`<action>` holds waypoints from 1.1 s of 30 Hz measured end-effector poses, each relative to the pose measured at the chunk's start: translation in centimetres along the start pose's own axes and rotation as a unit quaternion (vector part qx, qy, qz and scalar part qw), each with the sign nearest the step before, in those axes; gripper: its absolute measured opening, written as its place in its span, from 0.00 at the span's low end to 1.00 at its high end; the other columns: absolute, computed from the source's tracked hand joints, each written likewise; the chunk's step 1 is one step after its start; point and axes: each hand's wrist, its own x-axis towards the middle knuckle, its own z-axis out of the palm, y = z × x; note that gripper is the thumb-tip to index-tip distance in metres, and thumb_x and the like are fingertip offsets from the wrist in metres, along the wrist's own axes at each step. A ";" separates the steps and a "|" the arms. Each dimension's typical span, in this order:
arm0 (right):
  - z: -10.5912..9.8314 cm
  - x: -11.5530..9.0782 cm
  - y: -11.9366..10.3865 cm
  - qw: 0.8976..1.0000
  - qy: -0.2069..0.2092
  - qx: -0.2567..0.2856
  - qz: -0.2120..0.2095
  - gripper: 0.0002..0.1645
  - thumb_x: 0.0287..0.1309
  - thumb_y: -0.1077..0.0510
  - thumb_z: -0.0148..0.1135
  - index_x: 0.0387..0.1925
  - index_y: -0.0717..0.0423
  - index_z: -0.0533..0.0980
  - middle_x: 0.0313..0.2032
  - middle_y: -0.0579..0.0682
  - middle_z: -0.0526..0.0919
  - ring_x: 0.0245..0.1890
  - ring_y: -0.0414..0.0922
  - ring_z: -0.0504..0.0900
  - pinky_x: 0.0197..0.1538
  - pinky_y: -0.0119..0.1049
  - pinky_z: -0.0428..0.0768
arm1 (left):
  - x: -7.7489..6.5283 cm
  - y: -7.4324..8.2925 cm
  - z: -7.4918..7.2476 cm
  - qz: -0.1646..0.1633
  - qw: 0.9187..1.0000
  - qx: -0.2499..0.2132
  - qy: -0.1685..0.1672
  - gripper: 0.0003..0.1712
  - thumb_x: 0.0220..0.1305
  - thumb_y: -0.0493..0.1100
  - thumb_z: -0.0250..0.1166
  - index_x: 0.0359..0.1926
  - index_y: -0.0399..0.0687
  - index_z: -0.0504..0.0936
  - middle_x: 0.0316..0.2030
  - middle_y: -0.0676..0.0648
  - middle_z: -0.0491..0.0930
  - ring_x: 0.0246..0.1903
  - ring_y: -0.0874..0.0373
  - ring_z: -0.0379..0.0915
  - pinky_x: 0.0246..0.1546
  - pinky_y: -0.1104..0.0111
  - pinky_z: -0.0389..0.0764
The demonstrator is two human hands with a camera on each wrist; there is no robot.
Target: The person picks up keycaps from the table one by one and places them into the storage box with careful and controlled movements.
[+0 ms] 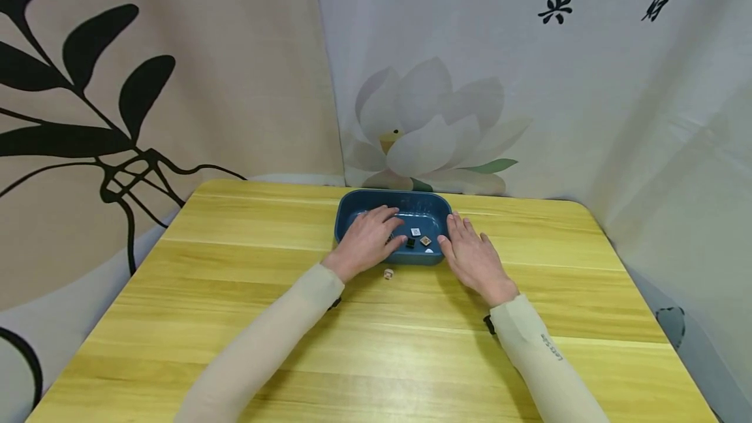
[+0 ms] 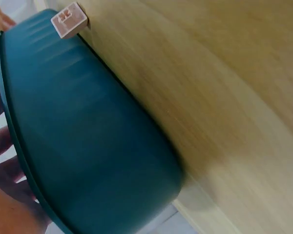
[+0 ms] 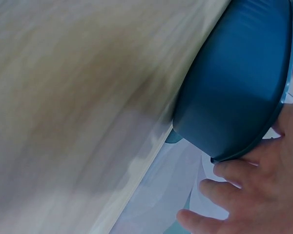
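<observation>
A dark blue rectangular basin (image 1: 388, 192) stands near the table's back edge. Over its left part is my left hand (image 1: 365, 240), thumb and fingers spread and reaching inside; its fingertips show behind the rim in the left wrist view. Against the right rim lies my right hand (image 1: 474, 258), fingers extended and touching the basin. Inside are several small square pieces, among them a white one (image 1: 415, 232), a brown one (image 1: 425, 240) and a black one (image 1: 410, 243). A pale pinkish block (image 2: 70, 20) with a raised mark lies on the table in front of the basin.
The wooden table (image 1: 376, 358) reaches from the basin toward me and to both sides. Behind it hangs a pale curtain (image 1: 264, 83) printed with leaves, a lotus flower and dark characters.
</observation>
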 end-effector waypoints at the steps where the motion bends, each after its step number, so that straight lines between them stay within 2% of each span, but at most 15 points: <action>1: 0.0 0.0 0.0 1.000 0.000 0.000 0.000 0.42 0.83 0.39 0.32 0.81 0.63 0.46 0.81 0.60 0.45 0.80 0.60 0.47 0.74 0.67 0.53 | -0.2 0.0 0.0 0.005 1.000 0.002 0.005 0.27 0.77 0.60 0.59 0.64 0.50 0.83 0.71 0.43 0.72 0.72 0.45 0.64 0.70 0.47 0.68; 12: 0.1 0.0 0.0 1.000 0.008 0.000 -0.004 0.42 0.83 0.39 0.32 0.81 0.64 0.48 0.81 0.60 0.46 0.80 0.61 0.48 0.74 0.68 0.54 | -2.8 0.2 -0.5 0.094 0.994 0.013 0.052 0.31 0.77 0.61 0.57 0.71 0.50 0.76 0.73 0.43 0.69 0.73 0.45 0.63 0.70 0.44 0.66; 21: 0.1 0.0 -0.1 1.000 0.008 -0.002 -0.008 0.41 0.83 0.40 0.34 0.81 0.65 0.49 0.81 0.61 0.47 0.80 0.62 0.49 0.73 0.68 0.55 | -4.4 1.2 -0.6 0.146 0.987 0.033 0.054 0.30 0.75 0.58 0.62 0.72 0.52 0.75 0.75 0.44 0.65 0.75 0.46 0.60 0.70 0.44 0.65; 26: 0.1 0.0 0.0 1.000 0.008 -0.002 -0.006 0.41 0.83 0.40 0.34 0.80 0.65 0.49 0.81 0.61 0.48 0.80 0.61 0.49 0.73 0.68 0.55 | -5.0 1.8 -0.6 0.178 0.981 0.052 0.056 0.31 0.74 0.57 0.64 0.72 0.53 0.75 0.76 0.44 0.65 0.75 0.47 0.59 0.70 0.46 0.66; 33: 0.1 0.1 -0.1 1.000 0.008 -0.006 -0.001 0.41 0.83 0.40 0.33 0.81 0.65 0.49 0.81 0.61 0.48 0.80 0.61 0.49 0.73 0.68 0.55 | -5.8 2.4 -0.5 0.225 0.969 0.077 0.073 0.31 0.70 0.56 0.69 0.70 0.54 0.78 0.75 0.47 0.67 0.74 0.49 0.63 0.70 0.49 0.67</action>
